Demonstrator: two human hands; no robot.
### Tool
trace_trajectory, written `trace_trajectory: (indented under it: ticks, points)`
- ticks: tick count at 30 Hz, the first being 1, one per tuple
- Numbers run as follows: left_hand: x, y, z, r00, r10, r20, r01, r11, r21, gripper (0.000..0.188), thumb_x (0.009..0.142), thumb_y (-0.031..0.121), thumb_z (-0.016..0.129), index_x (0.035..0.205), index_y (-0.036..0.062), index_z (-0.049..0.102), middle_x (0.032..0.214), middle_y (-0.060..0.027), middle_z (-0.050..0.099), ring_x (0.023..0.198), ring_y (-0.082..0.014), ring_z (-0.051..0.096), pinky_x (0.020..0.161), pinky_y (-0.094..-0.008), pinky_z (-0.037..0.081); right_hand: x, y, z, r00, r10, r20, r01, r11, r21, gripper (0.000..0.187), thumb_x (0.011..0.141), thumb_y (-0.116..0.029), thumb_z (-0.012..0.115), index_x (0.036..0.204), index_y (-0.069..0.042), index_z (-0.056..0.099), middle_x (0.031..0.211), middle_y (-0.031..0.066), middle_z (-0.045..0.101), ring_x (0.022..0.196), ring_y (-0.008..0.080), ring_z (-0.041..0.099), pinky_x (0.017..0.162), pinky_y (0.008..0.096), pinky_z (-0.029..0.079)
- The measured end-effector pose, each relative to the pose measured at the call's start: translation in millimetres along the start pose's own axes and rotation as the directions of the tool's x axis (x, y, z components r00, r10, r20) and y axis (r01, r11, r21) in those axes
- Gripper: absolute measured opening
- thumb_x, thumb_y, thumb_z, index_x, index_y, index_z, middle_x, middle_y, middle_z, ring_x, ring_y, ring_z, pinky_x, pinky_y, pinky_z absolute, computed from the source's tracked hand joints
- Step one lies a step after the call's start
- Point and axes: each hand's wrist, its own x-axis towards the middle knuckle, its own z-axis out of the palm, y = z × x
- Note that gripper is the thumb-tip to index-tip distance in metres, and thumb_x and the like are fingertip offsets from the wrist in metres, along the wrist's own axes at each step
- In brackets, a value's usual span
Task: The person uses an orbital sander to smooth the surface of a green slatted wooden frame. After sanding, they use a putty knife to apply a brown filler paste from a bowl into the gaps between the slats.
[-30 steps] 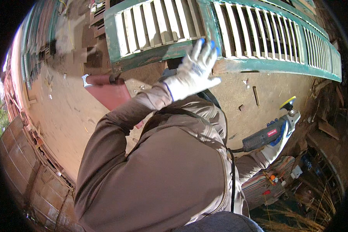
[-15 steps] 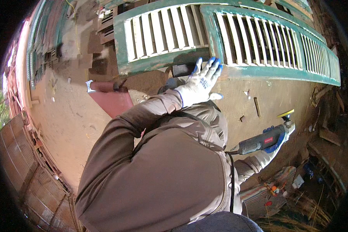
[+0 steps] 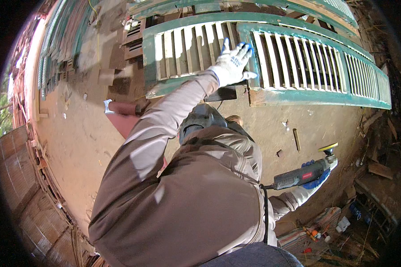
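The gloved left hand (image 3: 232, 64) lies open and flat on the green louvred shutter (image 3: 272, 58) lying on the ground. The right hand (image 3: 315, 175) grips an angle grinder (image 3: 305, 172) held well away from it. The slats look largely bare already, though green paint remains on the frame, so sanding seems unfinished.

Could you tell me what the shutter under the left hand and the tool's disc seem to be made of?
The shutter looks like wood with worn green paint on the frame and pale, bare-looking slats. The disc on the tool looks like a yellow pad, perhaps foam; its material is unclear.
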Motion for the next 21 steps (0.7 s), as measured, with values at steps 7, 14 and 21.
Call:
trace_trajectory:
  ticks: [7,14,21]
  points:
    - [54.2,-22.6,3.2,0.998,-0.064,0.015,0.064,0.996,-0.062,0.098,0.097,0.079,0.021,0.162,0.0058,0.021,0.17,-0.0123,0.02,0.157,-0.0293,0.019,0.123,-0.0662,0.003,-12.5,4.2,-8.6,0.999,-0.009,-0.032,0.009,1.0,0.006,0.067,0.097,-0.063,0.051,0.139,-0.011,0.05,0.103,0.0162,0.069,0.081,0.0305,0.071,0.069,0.0461,0.063]
    - [9.3,10.2,8.2,0.998,0.05,-0.032,-0.054,0.985,-0.162,0.101,0.095,0.078,0.031,0.16,0.0015,0.024,0.168,-0.0172,0.022,0.156,-0.0304,0.02,0.12,-0.0724,0.003,-34.1,1.4,9.0,0.992,-0.096,-0.078,0.09,0.993,-0.08,0.067,0.097,-0.063,0.053,0.137,-0.009,0.051,0.103,0.0162,0.068,0.08,0.0306,0.07,0.069,0.0458,0.062]
    - [-3.4,2.0,5.8,0.982,0.148,-0.114,-0.169,0.964,-0.205,0.103,0.092,0.08,0.039,0.158,0.0007,0.031,0.165,-0.0202,0.03,0.154,-0.0339,0.026,0.119,-0.0713,0.003,-42.6,5.8,20.2,0.985,-0.152,-0.084,0.148,0.988,-0.048,0.064,0.098,-0.059,0.052,0.142,-0.013,0.046,0.105,0.018,0.068,0.081,0.032,0.07,0.069,0.047,0.062]
